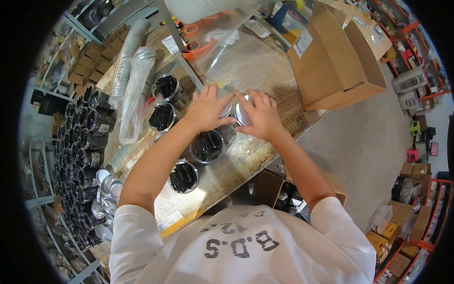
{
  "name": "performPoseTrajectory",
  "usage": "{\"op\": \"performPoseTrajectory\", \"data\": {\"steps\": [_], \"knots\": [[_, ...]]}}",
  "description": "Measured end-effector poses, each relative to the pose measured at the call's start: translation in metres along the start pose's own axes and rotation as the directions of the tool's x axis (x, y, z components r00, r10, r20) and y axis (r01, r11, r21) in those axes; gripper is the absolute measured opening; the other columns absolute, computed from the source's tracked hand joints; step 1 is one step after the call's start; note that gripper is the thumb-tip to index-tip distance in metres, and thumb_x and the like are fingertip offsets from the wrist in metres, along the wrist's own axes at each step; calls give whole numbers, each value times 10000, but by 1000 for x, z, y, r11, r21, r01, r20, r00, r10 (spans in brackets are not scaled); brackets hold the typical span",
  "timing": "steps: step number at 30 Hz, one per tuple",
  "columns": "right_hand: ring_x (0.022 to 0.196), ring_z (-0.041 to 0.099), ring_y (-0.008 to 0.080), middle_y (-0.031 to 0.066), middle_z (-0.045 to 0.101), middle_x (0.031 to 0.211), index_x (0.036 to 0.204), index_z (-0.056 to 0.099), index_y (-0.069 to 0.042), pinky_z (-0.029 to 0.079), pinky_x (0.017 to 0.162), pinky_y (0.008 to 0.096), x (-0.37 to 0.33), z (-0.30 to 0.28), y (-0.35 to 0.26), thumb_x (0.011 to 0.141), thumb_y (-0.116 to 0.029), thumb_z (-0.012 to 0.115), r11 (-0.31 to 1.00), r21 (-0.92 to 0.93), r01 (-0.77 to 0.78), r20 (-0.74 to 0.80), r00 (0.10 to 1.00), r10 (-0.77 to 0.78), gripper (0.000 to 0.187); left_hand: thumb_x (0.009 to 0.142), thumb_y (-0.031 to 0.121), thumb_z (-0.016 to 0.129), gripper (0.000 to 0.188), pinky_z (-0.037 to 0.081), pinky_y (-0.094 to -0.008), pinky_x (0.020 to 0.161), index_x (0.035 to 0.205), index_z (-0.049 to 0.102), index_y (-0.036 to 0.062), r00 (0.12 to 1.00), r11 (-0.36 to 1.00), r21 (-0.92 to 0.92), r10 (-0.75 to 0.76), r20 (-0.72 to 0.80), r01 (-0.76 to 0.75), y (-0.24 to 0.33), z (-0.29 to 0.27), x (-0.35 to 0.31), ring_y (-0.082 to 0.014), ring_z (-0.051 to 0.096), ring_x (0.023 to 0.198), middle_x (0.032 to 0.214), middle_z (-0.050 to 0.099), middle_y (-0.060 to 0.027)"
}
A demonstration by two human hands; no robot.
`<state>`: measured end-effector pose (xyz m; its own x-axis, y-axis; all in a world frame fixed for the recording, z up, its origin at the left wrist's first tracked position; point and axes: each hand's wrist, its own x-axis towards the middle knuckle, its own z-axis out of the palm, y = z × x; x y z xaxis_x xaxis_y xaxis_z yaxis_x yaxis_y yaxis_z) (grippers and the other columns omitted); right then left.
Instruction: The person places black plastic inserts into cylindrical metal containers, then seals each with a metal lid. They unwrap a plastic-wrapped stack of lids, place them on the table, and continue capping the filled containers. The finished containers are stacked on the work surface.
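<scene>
My left hand (211, 109) curls around a round silver lid (226, 102), its fingers over the far edge and the thumb on the near side. Close beside it, my right hand (261, 113) grips another silver lid (242, 115), which looks slightly tilted. What lies beneath the two lids is mostly hidden by my hands. Left of and nearer than my hands stand several open clear jars filled with black pieces, among them one jar (207, 146) under my left forearm and another jar (184, 176) close to the table's front edge.
Many black-filled jars (87, 142) are stacked at the left, with loose silver lids (109, 189) beside them. Long plastic sleeves (142, 87) lie behind. Bubble wrap (241, 57) and an orange tape dispenser (198, 49) lie beyond my hands; a cardboard box (326, 66) stands right.
</scene>
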<state>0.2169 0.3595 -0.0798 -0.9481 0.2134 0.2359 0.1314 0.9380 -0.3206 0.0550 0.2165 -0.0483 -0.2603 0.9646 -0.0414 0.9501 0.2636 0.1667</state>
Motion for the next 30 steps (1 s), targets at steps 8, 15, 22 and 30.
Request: {"op": "performPoseTrajectory", "data": {"steps": [8,15,22,30], "knots": [[1276,367,395,165,379,1416,1480,367,-181,369,987,540,3,1,-3,672,-340,799,997,-63,-53,94,994,59,930,801,411,712,700,385,-557,951,1389,428,159,1000,994,111,-2,-12,3,4,21,-5,-435,332,1306,1435,345,-214],[1236,380,417,155,380,1412,1466,389,-185,379,953,576,3,-6,-4,664,-341,789,988,-122,-96,124,986,111,910,847,468,641,586,383,-558,896,1349,485,208,999,999,38,-19,50,17,-2,19,0,-387,361,1270,1371,394,-181],[1209,401,394,135,407,1380,1430,441,-233,394,909,567,9,-3,-3,723,-390,740,987,-108,-119,93,987,129,784,916,487,536,405,392,-532,854,1235,580,240,999,999,-4,-33,16,33,-6,24,6,-344,396,1224,1334,441,-133],[1206,399,393,117,412,1369,1409,451,-276,385,899,569,11,2,-8,764,-396,727,954,-295,-49,66,995,72,711,937,434,527,378,399,-548,888,1253,568,231,998,998,-2,-62,32,62,-1,23,3,-364,388,1274,1385,432,-113]]}}
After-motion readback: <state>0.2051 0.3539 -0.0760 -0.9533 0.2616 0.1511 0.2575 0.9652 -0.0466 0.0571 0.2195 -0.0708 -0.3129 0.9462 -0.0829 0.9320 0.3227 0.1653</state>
